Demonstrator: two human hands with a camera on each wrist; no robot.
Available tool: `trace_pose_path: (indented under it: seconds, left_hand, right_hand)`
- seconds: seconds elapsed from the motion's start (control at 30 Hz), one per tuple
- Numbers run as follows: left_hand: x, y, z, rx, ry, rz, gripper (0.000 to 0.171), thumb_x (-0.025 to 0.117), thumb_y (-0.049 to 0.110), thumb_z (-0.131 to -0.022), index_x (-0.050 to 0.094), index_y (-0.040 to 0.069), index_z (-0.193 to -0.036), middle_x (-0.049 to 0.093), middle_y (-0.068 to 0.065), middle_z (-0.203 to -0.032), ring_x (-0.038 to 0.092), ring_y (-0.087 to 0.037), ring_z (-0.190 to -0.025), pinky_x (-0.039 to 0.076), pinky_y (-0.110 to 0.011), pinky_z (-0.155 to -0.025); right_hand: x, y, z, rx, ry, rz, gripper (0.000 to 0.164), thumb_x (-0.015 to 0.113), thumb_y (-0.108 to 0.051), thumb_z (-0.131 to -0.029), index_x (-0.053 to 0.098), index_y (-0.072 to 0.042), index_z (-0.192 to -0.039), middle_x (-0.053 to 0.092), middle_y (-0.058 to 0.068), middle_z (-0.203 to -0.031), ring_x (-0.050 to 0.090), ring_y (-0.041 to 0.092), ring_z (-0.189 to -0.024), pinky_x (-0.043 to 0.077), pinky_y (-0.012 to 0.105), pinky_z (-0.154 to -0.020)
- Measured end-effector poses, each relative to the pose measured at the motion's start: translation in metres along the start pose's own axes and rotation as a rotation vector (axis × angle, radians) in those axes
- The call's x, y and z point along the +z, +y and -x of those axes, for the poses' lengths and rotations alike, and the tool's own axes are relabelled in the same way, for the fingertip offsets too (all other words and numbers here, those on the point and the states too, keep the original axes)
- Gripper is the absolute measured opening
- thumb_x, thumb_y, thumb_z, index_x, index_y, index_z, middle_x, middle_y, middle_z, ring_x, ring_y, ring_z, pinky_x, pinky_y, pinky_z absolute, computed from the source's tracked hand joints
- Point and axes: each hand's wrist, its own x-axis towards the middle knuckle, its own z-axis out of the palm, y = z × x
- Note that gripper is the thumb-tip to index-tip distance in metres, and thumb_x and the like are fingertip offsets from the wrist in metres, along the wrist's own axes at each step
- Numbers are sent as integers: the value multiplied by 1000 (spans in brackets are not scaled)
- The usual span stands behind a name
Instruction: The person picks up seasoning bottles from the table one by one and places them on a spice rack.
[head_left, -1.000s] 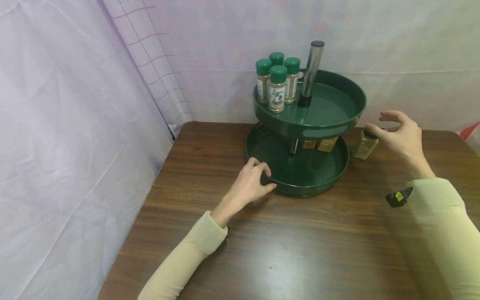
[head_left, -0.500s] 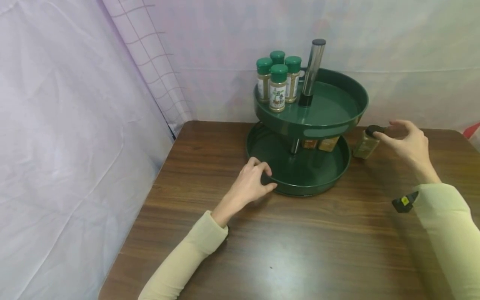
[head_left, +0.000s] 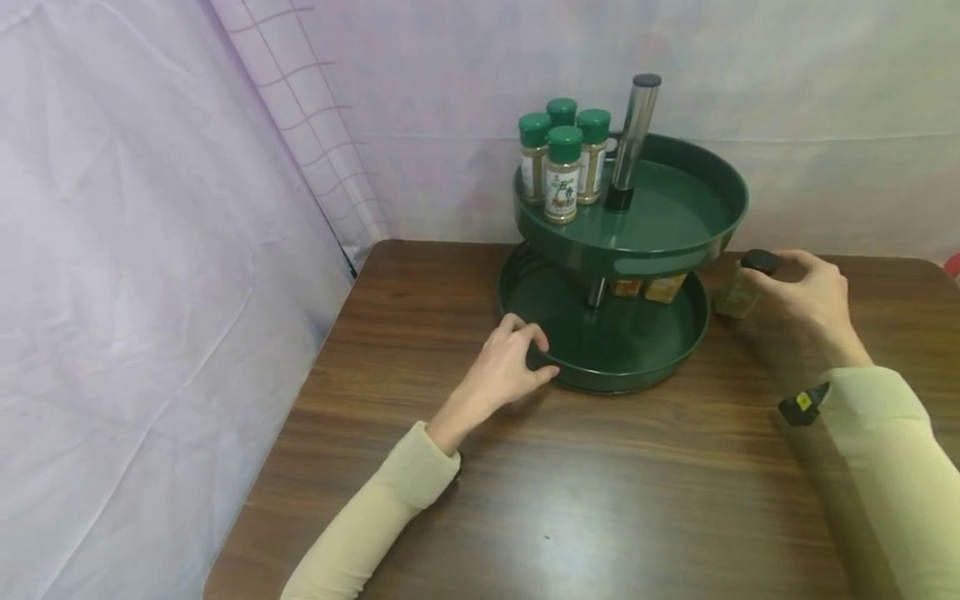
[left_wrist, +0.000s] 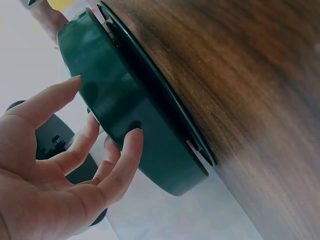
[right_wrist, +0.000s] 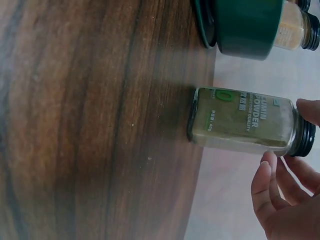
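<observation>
A two-tier green turntable rack stands on the table. In the head view my left hand grips the front left rim of its lower tray. The left wrist view shows some fingers behind the rim and others on the outer wall. Right of the rack is a square glass jar of greenish-brown powder, its label reading cumin powder. My right hand pinches its black lid between thumb and fingers. The jar's base looks to be at the tabletop; I cannot tell if it touches.
Several green-capped spice bottles stand on the left of the upper tray, beside the metal post. Under it, two spice jars, one reddish and one tan, sit on the lower tray. White cloth hangs behind the table.
My right hand has lowered beside the jar, and its thumb and fingers have closed on the black lid. My left hand stays on the lower rim. The head view has shifted slightly.
</observation>
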Motion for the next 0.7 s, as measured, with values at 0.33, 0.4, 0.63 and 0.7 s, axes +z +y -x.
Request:
trace_pose_path:
  seconds: [0.33,0.4,0.63,0.7]
  left_hand:
    - [0,1,0,-4,-9,-2,30,80,28,-88,67,11,-109,51,-13,-126,55,-27,-106,51,-39,-91]
    - [-1,1,0,-8,-14,-5,30,80,28,-89,67,11,-109,50,-12,-126,55,-27,-105,51,-39,-91]
    - [0,1,1,-6,-13,1,30,80,28,-88,67,11,-109,50,-12,-126,55,-26,-104,51,-38,-89]
    - [-1,1,1,-5,-14,5,30,80,28,-88,67,11,-110,50,-12,-126,55,-27,-104,51,-38,-89]
  right_hand:
    - [-2,0,-3,15,-14,30,81,67,-52,-92,46,5,-146,41,39,-145,35,58,-133,33,67,-102]
    - [-3,1,-2,3,-9,32,80,67,-51,-93,47,6,-145,44,40,-141,37,57,-129,34,67,-100]
    - [-5,-1,5,-15,53,51,75,69,-53,-91,55,3,-139,59,24,-119,46,40,-117,38,46,-89]
    - [-10,-3,6,-29,71,44,72,72,-52,-89,58,1,-137,65,7,-104,54,29,-107,41,36,-85]
